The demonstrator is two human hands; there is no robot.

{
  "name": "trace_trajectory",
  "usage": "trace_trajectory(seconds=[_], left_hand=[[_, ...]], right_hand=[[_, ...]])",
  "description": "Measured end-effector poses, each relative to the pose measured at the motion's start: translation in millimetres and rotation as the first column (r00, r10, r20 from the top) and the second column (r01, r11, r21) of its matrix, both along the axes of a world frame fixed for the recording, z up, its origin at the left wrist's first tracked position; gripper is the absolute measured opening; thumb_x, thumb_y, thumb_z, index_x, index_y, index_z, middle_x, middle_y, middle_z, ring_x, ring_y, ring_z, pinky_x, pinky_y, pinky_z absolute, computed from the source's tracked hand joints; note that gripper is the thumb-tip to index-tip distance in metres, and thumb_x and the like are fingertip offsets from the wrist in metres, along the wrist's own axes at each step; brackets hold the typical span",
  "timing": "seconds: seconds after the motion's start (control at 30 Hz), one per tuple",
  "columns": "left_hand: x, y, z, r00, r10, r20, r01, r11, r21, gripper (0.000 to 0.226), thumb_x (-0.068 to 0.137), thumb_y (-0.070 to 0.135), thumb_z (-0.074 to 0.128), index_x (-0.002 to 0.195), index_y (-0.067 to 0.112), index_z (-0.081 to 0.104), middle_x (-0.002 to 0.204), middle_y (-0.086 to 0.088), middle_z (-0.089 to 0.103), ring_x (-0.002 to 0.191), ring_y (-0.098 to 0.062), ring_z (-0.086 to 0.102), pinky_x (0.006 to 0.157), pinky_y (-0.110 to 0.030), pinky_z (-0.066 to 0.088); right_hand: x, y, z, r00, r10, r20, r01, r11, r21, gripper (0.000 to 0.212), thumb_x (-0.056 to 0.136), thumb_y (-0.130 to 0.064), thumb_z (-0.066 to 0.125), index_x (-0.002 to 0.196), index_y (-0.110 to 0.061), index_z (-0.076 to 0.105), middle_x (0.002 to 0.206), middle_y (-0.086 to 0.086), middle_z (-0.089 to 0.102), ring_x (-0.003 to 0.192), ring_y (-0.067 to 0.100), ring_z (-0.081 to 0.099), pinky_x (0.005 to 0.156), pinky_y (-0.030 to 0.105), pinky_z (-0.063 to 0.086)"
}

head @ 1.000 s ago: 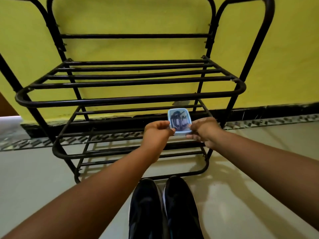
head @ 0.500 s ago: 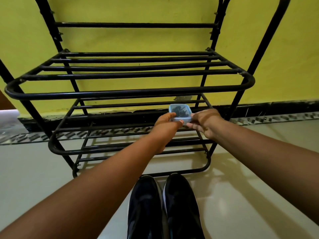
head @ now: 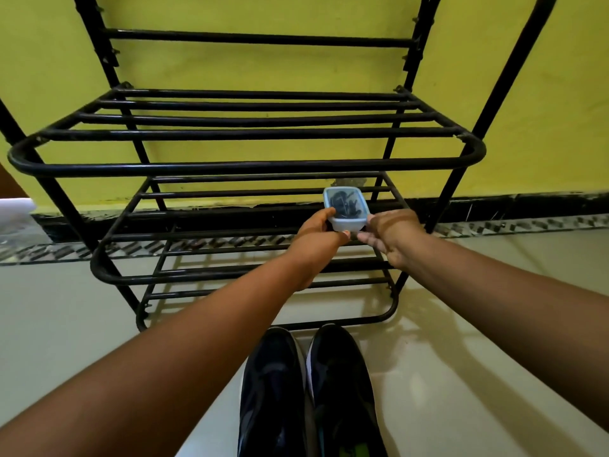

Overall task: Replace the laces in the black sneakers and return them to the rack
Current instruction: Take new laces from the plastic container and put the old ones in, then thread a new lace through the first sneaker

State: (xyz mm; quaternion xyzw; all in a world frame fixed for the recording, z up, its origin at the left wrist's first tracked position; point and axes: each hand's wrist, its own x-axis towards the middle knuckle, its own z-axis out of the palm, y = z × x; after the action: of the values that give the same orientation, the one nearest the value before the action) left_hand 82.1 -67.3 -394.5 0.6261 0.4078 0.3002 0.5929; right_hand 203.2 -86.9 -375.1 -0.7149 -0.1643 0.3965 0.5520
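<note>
Left hand grasps small blue box with black laces inside, mid frame, over middle shelf of black rack. Right hand touches box side, fingers loose. Black sneakers side by side on floor, bottom middle, just before rack.
</note>
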Motion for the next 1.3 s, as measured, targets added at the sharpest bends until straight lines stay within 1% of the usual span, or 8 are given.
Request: trace_trajectory(seconds=[0.17, 0.33, 0.43, 0.57, 0.77, 0.97, 1.2, 1.3], left_hand=[[-27, -12, 12, 0.999, 0.022, -0.035, -0.016, 0.986, 0.164, 0.029, 0.098, 0.015, 0.048, 0.126, 0.014, 0.053, 0.110, 0.004, 0.060, 0.093, 0.001, 0.055, 0.063, -0.003, 0.045], [-78, -36, 29, 0.995, 0.064, -0.076, -0.044, 0.970, 0.240, 0.014, 0.096, 0.020, 0.052, 0.105, 0.017, 0.062, 0.099, -0.001, 0.065, 0.089, -0.007, 0.058, 0.082, -0.024, 0.046], [-120, -70, 32, 0.988, 0.035, -0.149, -0.004, 0.979, 0.203, 0.012, 0.095, 0.019, 0.054, 0.103, 0.016, 0.063, 0.097, 0.004, 0.065, 0.094, -0.009, 0.059, 0.087, -0.028, 0.046], [-181, -125, 9, 0.969, 0.052, -0.240, -0.002, 0.980, 0.200, 0.014, 0.095, 0.018, 0.053, 0.100, 0.012, 0.065, 0.095, 0.009, 0.066, 0.091, 0.002, 0.060, 0.082, -0.020, 0.046], [-254, -197, -70, 0.838, 0.175, -0.517, -0.043, 0.965, 0.257, 0.014, 0.089, 0.012, 0.061, 0.091, 0.025, 0.067, 0.093, 0.006, 0.071, 0.084, 0.004, 0.063, 0.081, -0.019, 0.049], [-280, -239, -118, 0.775, -0.038, -0.631, 0.146, 0.982, 0.120, 0.030, 0.080, 0.007, 0.070, 0.106, 0.021, 0.066, 0.106, 0.001, 0.061, 0.091, -0.010, 0.061, 0.075, -0.008, 0.043], [-304, -246, -145, 0.644, -0.227, -0.731, 0.425, 0.900, 0.096, 0.063, 0.080, 0.026, 0.064, 0.139, 0.029, 0.040, 0.139, 0.015, 0.036, 0.127, -0.006, 0.036, 0.103, -0.017, 0.035], [-305, -247, -151, 0.628, -0.239, -0.741, 0.440, 0.894, 0.085, 0.069, 0.083, 0.027, 0.064, 0.145, 0.028, 0.032, 0.147, 0.015, 0.027, 0.133, -0.006, 0.031, 0.106, -0.015, 0.029]], right_hand=[[-2, -22, -12, 0.929, 0.013, 0.370, 0.007, 0.999, -0.051, 0.014, 0.093, -0.023, 0.055, 0.107, -0.019, 0.055, 0.092, 0.004, 0.056, 0.083, 0.025, 0.059, 0.081, 0.041, 0.051], [-28, -71, -10, 0.767, 0.180, 0.616, -0.208, 0.978, -0.026, 0.037, 0.095, -0.022, 0.053, 0.130, -0.014, 0.046, 0.123, 0.007, 0.050, 0.081, 0.014, 0.051, 0.070, 0.026, 0.039], [-52, -110, -7, 0.600, 0.323, 0.732, -0.423, 0.904, -0.052, 0.024, 0.093, -0.015, 0.054, 0.117, -0.014, 0.057, 0.111, 0.006, 0.058, 0.084, 0.015, 0.055, 0.077, 0.026, 0.043], [-83, -166, -16, 0.292, 0.632, 0.718, -0.719, 0.640, -0.271, 0.017, 0.091, -0.007, 0.052, 0.088, -0.019, 0.065, 0.076, -0.008, 0.061, 0.064, 0.003, 0.058, 0.070, 0.028, 0.049], [-138, -219, -51, -0.121, 0.821, 0.558, -0.808, 0.246, -0.536, 0.019, 0.093, -0.015, 0.053, 0.104, -0.012, 0.068, 0.106, 0.000, 0.068, 0.097, 0.013, 0.061, 0.088, 0.028, 0.046], [-176, -243, -99, -0.188, 0.859, 0.476, -0.801, 0.146, -0.581, 0.023, 0.092, -0.015, 0.051, 0.108, -0.010, 0.067, 0.112, 0.005, 0.065, 0.103, 0.021, 0.059, 0.085, 0.029, 0.044], [-218, -247, -145, -0.564, 0.776, 0.281, -0.591, -0.142, -0.794, 0.039, 0.095, -0.027, 0.049, 0.128, -0.007, 0.049, 0.156, -0.002, 0.007, 0.122, 0.036, 0.042, 0.091, 0.042, 0.046], [-221, -249, -152, -0.590, 0.770, 0.241, -0.577, -0.194, -0.793, 0.050, 0.095, -0.025, 0.049, 0.140, -0.011, 0.034, 0.158, -0.007, -0.004, 0.120, 0.036, 0.042, 0.090, 0.042, 0.047]])
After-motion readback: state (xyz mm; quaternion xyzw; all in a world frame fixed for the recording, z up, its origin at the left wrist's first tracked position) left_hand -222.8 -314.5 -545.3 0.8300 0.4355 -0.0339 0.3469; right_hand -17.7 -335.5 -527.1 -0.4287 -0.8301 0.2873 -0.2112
